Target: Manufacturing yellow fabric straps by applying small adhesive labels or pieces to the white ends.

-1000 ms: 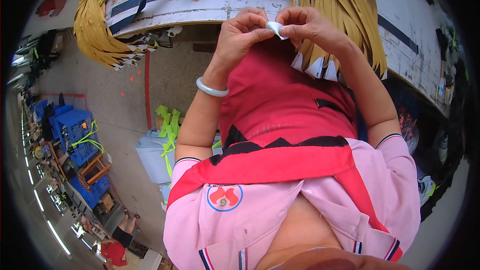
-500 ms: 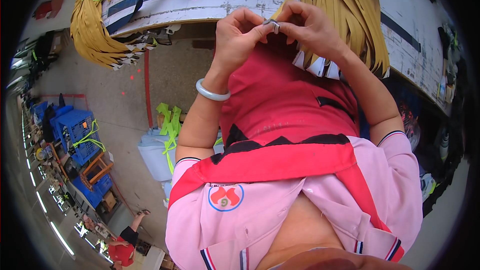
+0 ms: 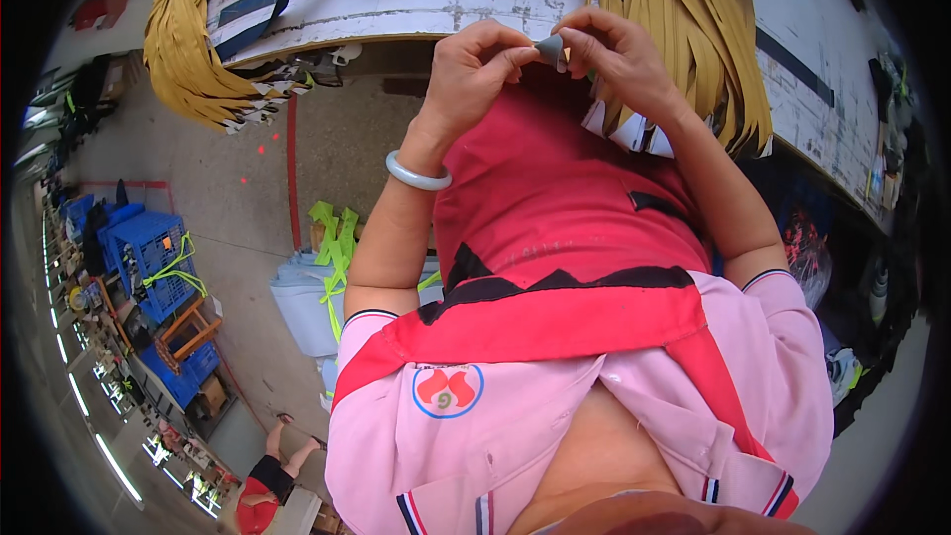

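Note:
Both my hands meet in front of the red apron [image 3: 575, 178], close to the table's near edge. Between them is a small grey piece [image 3: 550, 47], thin and folded to a roughly triangular shape; its kind is not clear. My left hand [image 3: 475, 69], above a pale bangle [image 3: 417, 174], pinches its left side between thumb and forefinger. The thumb and forefinger of my right hand [image 3: 622, 61] pinch its right side. Just beyond the right hand, a thick bundle of flat golden-tan strips [image 3: 698, 40] hangs over the table edge, its lower ends whitish.
A worn white table [image 3: 436, 15] runs across the top, carrying a dark blue strap [image 3: 287, 0]. Another tan strip bundle [image 3: 183, 50] hangs at the left. Blue crates [image 3: 149, 258] and pale folded material [image 3: 302, 302] stand on the floor. A person in red [image 3: 263, 495] is at lower left.
The grey piece has turned between my fingers and now shows a broader triangular face. My hands have shifted only slightly. The person at lower left has moved.

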The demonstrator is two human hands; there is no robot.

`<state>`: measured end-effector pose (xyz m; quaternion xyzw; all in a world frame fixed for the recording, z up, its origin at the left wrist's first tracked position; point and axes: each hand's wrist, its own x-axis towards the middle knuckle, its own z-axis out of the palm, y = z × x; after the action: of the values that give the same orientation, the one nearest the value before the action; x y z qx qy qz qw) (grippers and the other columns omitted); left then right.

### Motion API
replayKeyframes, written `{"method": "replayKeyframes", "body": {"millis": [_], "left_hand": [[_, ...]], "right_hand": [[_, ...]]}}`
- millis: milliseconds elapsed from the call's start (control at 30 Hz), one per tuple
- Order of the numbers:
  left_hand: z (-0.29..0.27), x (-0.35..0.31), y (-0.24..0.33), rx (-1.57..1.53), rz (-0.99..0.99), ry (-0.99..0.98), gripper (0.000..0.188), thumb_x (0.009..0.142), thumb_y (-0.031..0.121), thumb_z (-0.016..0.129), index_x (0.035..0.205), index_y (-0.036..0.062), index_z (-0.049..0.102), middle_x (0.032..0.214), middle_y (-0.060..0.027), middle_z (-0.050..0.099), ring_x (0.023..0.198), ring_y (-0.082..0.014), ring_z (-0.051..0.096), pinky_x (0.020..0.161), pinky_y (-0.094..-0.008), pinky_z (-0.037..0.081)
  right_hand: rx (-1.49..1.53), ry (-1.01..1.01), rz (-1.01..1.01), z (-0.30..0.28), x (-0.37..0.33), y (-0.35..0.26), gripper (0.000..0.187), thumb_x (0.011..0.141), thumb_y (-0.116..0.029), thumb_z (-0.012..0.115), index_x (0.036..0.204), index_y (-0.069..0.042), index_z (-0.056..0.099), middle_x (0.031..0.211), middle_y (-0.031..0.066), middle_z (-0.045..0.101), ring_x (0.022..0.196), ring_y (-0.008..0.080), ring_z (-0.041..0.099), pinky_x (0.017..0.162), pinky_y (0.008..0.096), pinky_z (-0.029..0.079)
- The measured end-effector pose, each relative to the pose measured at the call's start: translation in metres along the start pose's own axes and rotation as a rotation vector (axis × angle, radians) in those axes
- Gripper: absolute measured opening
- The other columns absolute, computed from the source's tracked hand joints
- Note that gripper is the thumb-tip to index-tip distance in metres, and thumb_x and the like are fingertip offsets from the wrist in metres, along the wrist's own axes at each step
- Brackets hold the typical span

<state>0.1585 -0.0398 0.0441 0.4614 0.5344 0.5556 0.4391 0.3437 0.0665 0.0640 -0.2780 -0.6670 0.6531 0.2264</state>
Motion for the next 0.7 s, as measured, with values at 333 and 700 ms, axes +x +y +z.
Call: {"method": "replayKeyframes", "body": {"millis": [333, 700], "left_hand": [[0.011, -0.007, -0.008, 0.373, 0.250, -0.025, 0.006, 0.089, 0.002, 0.065, 0.094, -0.0018, 0.065, 0.082, -0.0049, 0.058, 0.065, -0.0119, 0.055, 0.059, -0.0240, 0.045], [0.028, -0.022, -0.009, 0.410, 0.303, -0.037, 0.007, 0.084, 0.002, 0.069, 0.086, -0.0012, 0.063, 0.075, -0.0085, 0.052, 0.062, -0.0194, 0.050, 0.056, -0.0287, 0.041]], "right_hand": [[-0.197, -0.053, 0.095, 0.002, -0.007, -0.007, 0.027, 0.096, -0.029, 0.062, 0.090, -0.003, 0.064, 0.070, 0.0001, 0.060, 0.060, 0.0057, 0.053, 0.054, 0.0216, 0.044], [-0.144, -0.041, 0.008, 0.006, -0.014, 0.005, 0.022, 0.092, -0.023, 0.066, 0.083, -0.003, 0.062, 0.066, -0.0008, 0.057, 0.060, 0.0059, 0.053, 0.052, 0.0223, 0.042]]}}
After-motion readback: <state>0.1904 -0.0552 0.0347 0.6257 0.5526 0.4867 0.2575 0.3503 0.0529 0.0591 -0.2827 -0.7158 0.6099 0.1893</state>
